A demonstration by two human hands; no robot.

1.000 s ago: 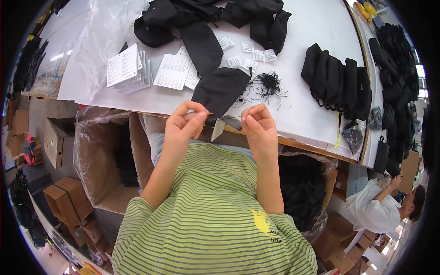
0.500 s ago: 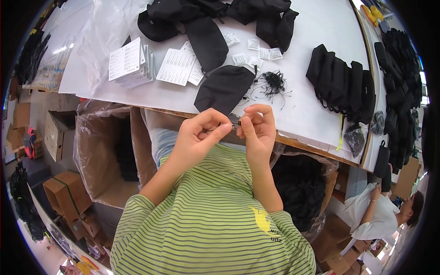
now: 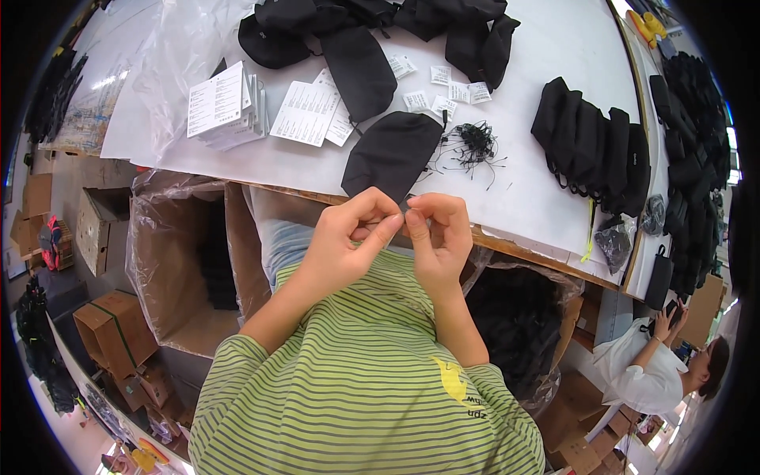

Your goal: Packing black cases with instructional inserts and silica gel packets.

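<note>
Just in front of the table edge, my left hand (image 3: pixel 344 241) and my right hand (image 3: pixel 439 240) meet at the fingertips. Each is closed in a pinch, thumb against forefinger; whatever they grip is too small and hidden to name. Directly beyond them a flat black fabric pouch (image 3: pixel 393 152) lies at the edge of the white tabletop. To its right is a tangle of thin black strings (image 3: pixel 476 144). Farther off are several small white packets (image 3: pixel 442 104), loose white printed cards (image 3: pixel 303 113) and a standing stack of similar cards (image 3: pixel 215 104).
More black pouches (image 3: pixel 360 73) are heaped at the far side, and a row of them (image 3: pixel 590 146) lies to the right. Plastic-lined cartons stand below the table edge, one at left (image 3: pixel 170 273), one at right holding black goods (image 3: pixel 518 324). A co-worker (image 3: pixel 645 372) is at far right.
My fingertips have come together, the right hand moving slightly left and down; the small dark thing seen between them is now hidden. The co-worker has raised their hands with something black.
</note>
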